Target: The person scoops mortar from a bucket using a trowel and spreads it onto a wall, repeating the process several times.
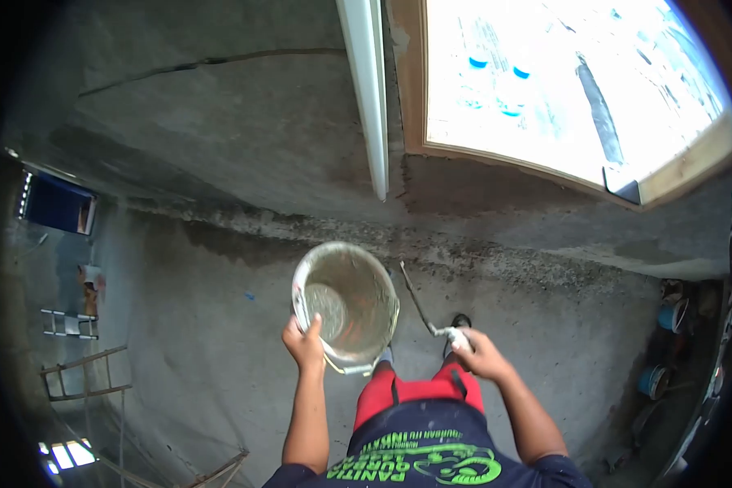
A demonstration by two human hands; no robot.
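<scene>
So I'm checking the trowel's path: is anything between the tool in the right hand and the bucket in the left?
Nothing visible. The right hand holds the trowel just beside the bucket, which the left hand grips by the rim; only open air separates them.

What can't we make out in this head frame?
- Tool in the right hand: the grip is covered by the fingers, the far tip too thin to identify.
- Bucket, held at the rim by the left hand: contents unclear, dim and smeared.
- Window: outside overexposed.
- Items at the right edge: dark, warped by the lens.
</scene>
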